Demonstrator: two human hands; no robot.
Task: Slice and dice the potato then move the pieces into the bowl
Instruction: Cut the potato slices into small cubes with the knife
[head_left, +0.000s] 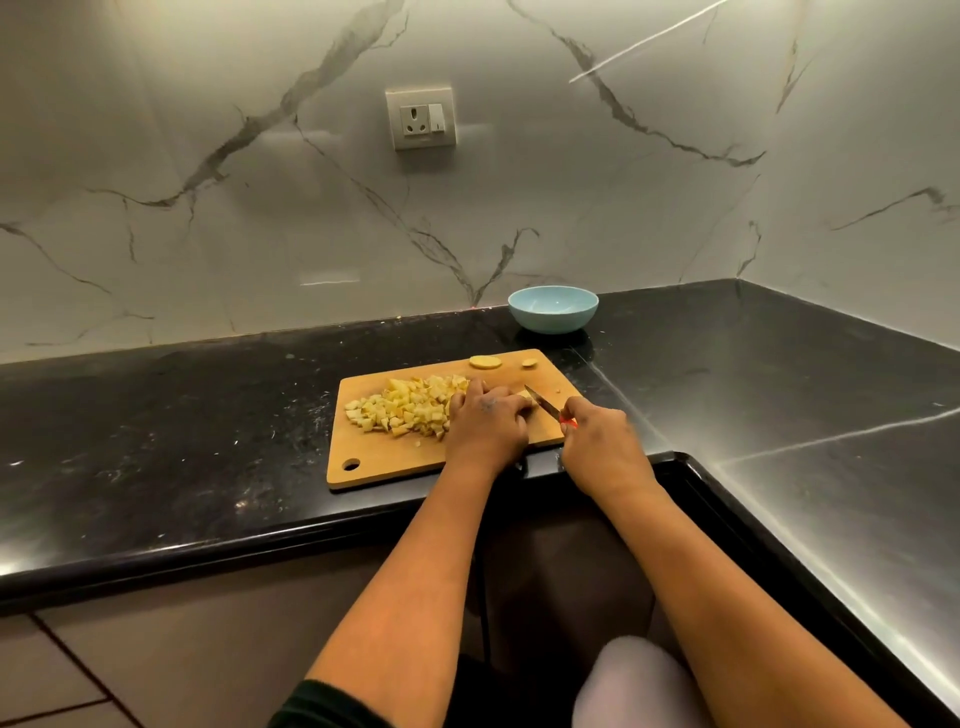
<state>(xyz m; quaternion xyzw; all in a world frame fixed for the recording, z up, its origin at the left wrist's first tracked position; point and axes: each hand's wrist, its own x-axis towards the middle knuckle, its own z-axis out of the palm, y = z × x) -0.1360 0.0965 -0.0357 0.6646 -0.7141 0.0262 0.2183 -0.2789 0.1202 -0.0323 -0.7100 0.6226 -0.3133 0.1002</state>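
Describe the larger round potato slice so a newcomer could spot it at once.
Find the wooden cutting board on the black counter. Along its far edge, nearest the blue bowl, lies the round slice. It is whole and flat, bigger than the small piece to its right.

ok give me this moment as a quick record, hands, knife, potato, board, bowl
left hand: curled over a potato piece on the board, piece mostly hidden
right hand: grips the knife by its red handle, blade angled toward the left hand
diced potato: pile on the board's left half
potato slices: two rounds at the board's far edge
cutting board: wooden, on the black counter
bowl: light blue, empty, beyond the board
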